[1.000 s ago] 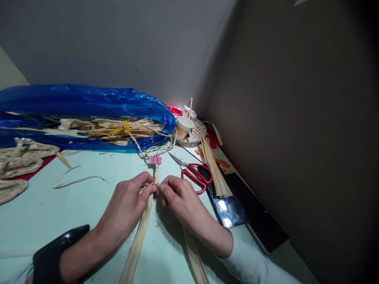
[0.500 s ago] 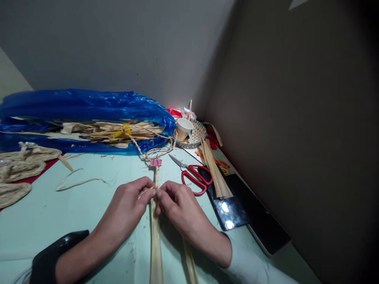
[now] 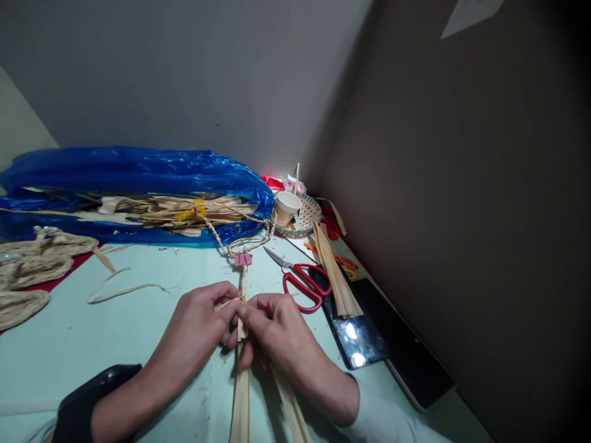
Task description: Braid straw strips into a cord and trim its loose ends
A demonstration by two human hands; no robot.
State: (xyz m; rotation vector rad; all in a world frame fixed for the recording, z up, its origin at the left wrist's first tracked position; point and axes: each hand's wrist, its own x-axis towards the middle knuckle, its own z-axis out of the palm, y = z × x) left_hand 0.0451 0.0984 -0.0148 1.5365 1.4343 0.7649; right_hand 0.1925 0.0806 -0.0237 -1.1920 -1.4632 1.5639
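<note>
A thin plaited braid (image 3: 244, 277) of dried, straw-coloured strips comes down from a pink binder clip (image 3: 243, 259). Both hands meet at the braid's lower end. My left hand (image 3: 203, 317) pinches strips there from the left, thumb and forefinger together. From the right, my right hand (image 3: 277, 323) grips a strip between thumb and fingers, touching the left fingertips. A short folded strip end (image 3: 242, 331) shows between the hands. Two long flat strips run toward me, one straight strip (image 3: 241, 400) below the hands and another strip (image 3: 292, 409) beneath my right wrist.
Red-handled scissors (image 3: 307, 286) lie right of the clip, beside a black phone (image 3: 355, 344) with a strip bundle (image 3: 339, 280) across it. Behind are a blue plastic bag (image 3: 138, 166) of dried strips and a basket (image 3: 311, 215) with a paper cup (image 3: 287, 208). Woven coils (image 3: 34, 271) lie left.
My right fingers have shifted slightly left and turned at the braid's end, where a folded strip end now shows. The strip under my right wrist lies farther left. The view has tilted slightly upward.
</note>
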